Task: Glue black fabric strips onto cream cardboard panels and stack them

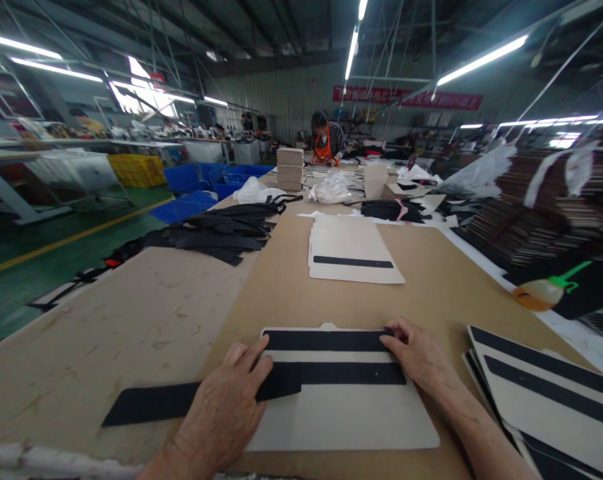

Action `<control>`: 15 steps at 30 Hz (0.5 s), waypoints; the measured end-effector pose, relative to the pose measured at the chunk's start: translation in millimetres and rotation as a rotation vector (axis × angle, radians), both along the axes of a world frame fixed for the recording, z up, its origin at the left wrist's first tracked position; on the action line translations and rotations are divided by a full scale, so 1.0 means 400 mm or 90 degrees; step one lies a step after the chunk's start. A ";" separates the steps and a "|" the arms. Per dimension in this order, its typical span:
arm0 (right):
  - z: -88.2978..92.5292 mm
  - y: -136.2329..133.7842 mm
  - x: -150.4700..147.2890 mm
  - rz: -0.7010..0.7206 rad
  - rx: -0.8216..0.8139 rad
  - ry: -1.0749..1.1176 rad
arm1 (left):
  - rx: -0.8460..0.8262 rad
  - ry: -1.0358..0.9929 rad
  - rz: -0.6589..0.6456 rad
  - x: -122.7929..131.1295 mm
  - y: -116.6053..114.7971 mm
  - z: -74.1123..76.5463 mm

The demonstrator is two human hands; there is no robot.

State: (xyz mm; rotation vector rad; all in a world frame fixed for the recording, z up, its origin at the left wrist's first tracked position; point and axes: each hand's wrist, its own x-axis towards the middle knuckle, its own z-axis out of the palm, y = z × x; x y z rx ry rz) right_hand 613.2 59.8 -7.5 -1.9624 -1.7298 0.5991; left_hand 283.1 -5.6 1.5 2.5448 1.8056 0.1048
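Note:
A pale flat board [351,420] lies in front of me with two dark strips across it. My right hand [406,347] pinches the right end of the upper black strip [326,341]. At that strip's left end are the fingertips of my left hand [236,393]. The same hand is closed over a loose black strip [151,404], which sticks out to the left and overlaps the lower black strip [341,373] on the board. The part of the loose strip under my palm is hidden.
Farther up the table [276,300] sits a stack of pale boards [351,243]. More striped boards [556,400] are piled at right, below an orange-filled bottle [539,295]. Black strips [221,230] lie in a heap at left. A person [326,141] works at the far end.

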 end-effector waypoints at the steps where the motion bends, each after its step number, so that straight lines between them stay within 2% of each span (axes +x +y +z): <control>1: -0.001 0.000 -0.003 -0.006 -0.004 -0.005 | -0.002 0.002 -0.002 0.000 0.000 0.000; 15: -0.007 0.003 -0.009 -0.029 -0.002 -0.041 | 0.007 0.013 -0.002 -0.001 0.000 -0.003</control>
